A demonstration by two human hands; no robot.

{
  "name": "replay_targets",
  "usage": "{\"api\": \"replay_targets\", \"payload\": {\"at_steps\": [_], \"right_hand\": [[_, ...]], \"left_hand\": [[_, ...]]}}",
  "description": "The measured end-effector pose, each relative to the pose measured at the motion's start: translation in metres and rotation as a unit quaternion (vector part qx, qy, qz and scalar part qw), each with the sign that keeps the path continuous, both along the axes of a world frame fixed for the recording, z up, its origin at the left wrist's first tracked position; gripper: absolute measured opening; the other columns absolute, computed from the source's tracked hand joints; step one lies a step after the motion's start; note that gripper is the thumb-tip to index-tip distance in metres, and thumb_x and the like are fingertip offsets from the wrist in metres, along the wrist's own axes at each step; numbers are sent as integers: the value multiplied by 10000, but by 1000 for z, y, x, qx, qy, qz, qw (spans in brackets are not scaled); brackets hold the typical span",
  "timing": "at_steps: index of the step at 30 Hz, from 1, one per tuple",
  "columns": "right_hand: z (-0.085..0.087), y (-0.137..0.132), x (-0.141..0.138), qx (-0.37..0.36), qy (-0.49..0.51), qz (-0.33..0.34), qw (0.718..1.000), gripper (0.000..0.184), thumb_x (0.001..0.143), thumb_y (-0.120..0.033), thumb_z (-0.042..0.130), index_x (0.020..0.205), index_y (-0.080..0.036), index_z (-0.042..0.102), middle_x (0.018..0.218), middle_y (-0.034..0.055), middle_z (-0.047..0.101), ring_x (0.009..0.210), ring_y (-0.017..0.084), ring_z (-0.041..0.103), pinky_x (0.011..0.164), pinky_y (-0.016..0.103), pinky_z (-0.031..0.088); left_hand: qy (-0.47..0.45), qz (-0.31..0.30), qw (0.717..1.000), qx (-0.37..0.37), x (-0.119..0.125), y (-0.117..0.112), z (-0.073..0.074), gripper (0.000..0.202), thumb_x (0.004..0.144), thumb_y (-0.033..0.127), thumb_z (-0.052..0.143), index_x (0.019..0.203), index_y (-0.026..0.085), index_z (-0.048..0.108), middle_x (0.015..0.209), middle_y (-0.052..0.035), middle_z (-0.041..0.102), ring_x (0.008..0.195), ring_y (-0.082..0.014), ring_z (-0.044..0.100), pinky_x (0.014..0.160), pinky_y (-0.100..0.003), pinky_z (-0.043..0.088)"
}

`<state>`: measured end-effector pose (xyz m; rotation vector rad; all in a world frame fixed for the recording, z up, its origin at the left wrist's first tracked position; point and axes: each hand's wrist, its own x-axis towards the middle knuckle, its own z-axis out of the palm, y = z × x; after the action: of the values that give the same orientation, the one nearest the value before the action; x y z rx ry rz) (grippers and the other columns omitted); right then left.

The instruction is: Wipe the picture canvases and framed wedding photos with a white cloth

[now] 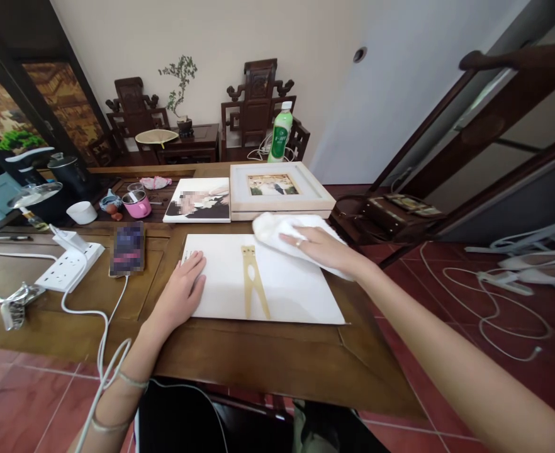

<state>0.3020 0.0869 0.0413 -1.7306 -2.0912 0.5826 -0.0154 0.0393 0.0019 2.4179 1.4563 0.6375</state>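
A white photo frame (296,289) lies face down on the wooden table, its tan easel stand (253,282) folded against the back. My left hand (181,292) rests flat on the frame's left edge, fingers stretched out and holding nothing. On the far right corner of the frame, my right hand (322,246) grips a bunched white cloth (277,228) and presses it down; part of the cloth is hidden under the fingers. Just beyond lie a framed picture (277,189) with a wide white border and a photo panel (197,198).
Left on the table (258,352) are a phone (126,248), a power strip (72,264) with trailing white cables, a pink cup (136,202), a white bowl (82,212) and a pot (41,195). A green bottle (280,133) stands behind the framed picture. Wooden chairs (258,94) line the wall.
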Motion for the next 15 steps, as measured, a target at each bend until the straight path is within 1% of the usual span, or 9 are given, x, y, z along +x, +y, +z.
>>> {"api": "replay_targets", "payload": {"at_steps": [1, 2, 4, 5, 7, 9, 12, 13, 15], "right_hand": [[-6, -7, 7, -1, -6, -20, 1000, 596, 919, -553, 366, 1335, -157, 527, 1456, 126, 461, 1401, 352, 306, 1129, 511, 284], [-12, -16, 12, -1, -15, -24, 1000, 567, 921, -527, 372, 1318, -158, 540, 1476, 120, 435, 1416, 348, 270, 1138, 524, 271], [-19, -38, 14, 12, -37, 10, 999, 463, 923, -456, 384, 1219, -179, 608, 1517, 85, 374, 1437, 329, 221, 1153, 541, 247], [-20, -51, 13, 22, -46, 40, 998, 409, 923, -421, 389, 1149, -191, 641, 1532, 64, 348, 1443, 319, 207, 1158, 548, 239], [-15, -81, 8, 38, -55, 94, 993, 342, 925, -378, 393, 1021, -214, 678, 1545, 26, 320, 1447, 305, 196, 1155, 563, 252], [-6, -111, 5, 18, -56, 126, 990, 318, 928, -377, 405, 981, -240, 687, 1540, -5, 322, 1449, 303, 182, 1138, 562, 302], [8, -142, 10, -37, -57, 168, 983, 305, 929, -421, 426, 1047, -314, 685, 1525, -58, 332, 1424, 292, 257, 1087, 493, 415], [10, -146, 13, -45, -60, 176, 982, 306, 924, -436, 435, 1079, -337, 680, 1512, -63, 353, 1403, 290, 310, 1058, 461, 454], [12, -142, 18, -18, -70, 150, 986, 304, 899, -464, 475, 1092, -360, 685, 1447, -50, 464, 1337, 294, 427, 991, 412, 513]], "left_hand": [[0, 0, 1000, 1, 0, 0, 0, 445, 961, 279, 349, 1369, 158, 477, 1484, -135, 408, 1409, -256, 313, 1148, -530, 250], [2, 1, 1000, 0, 0, 0, 0, 445, 961, 278, 347, 1368, 154, 478, 1484, -137, 408, 1408, -258, 313, 1148, -529, 251], [4, 2, 1000, 0, 0, 0, 0, 447, 962, 278, 344, 1365, 142, 480, 1483, -144, 408, 1408, -260, 313, 1148, -525, 253], [5, 3, 1000, 1, 0, 0, -1, 447, 962, 277, 343, 1363, 138, 481, 1482, -146, 409, 1408, -260, 314, 1147, -524, 254], [3, 3, 1000, 4, 0, 0, -1, 444, 962, 278, 344, 1363, 145, 483, 1481, -142, 412, 1408, -258, 315, 1147, -521, 256], [-1, 3, 1000, 8, 0, 0, -1, 440, 962, 281, 346, 1361, 158, 486, 1478, -137, 419, 1405, -256, 320, 1146, -520, 259], [-2, 2, 1000, 9, 0, 0, 0, 439, 961, 279, 349, 1358, 155, 488, 1475, -140, 422, 1404, -258, 324, 1144, -523, 264], [-1, 1, 1000, 9, 0, 0, 0, 439, 961, 276, 349, 1359, 152, 487, 1476, -141, 420, 1404, -258, 323, 1143, -524, 264], [1, 1, 1000, 9, 0, 0, 0, 441, 961, 273, 348, 1361, 147, 484, 1479, -142, 416, 1405, -259, 321, 1143, -528, 264]]}}
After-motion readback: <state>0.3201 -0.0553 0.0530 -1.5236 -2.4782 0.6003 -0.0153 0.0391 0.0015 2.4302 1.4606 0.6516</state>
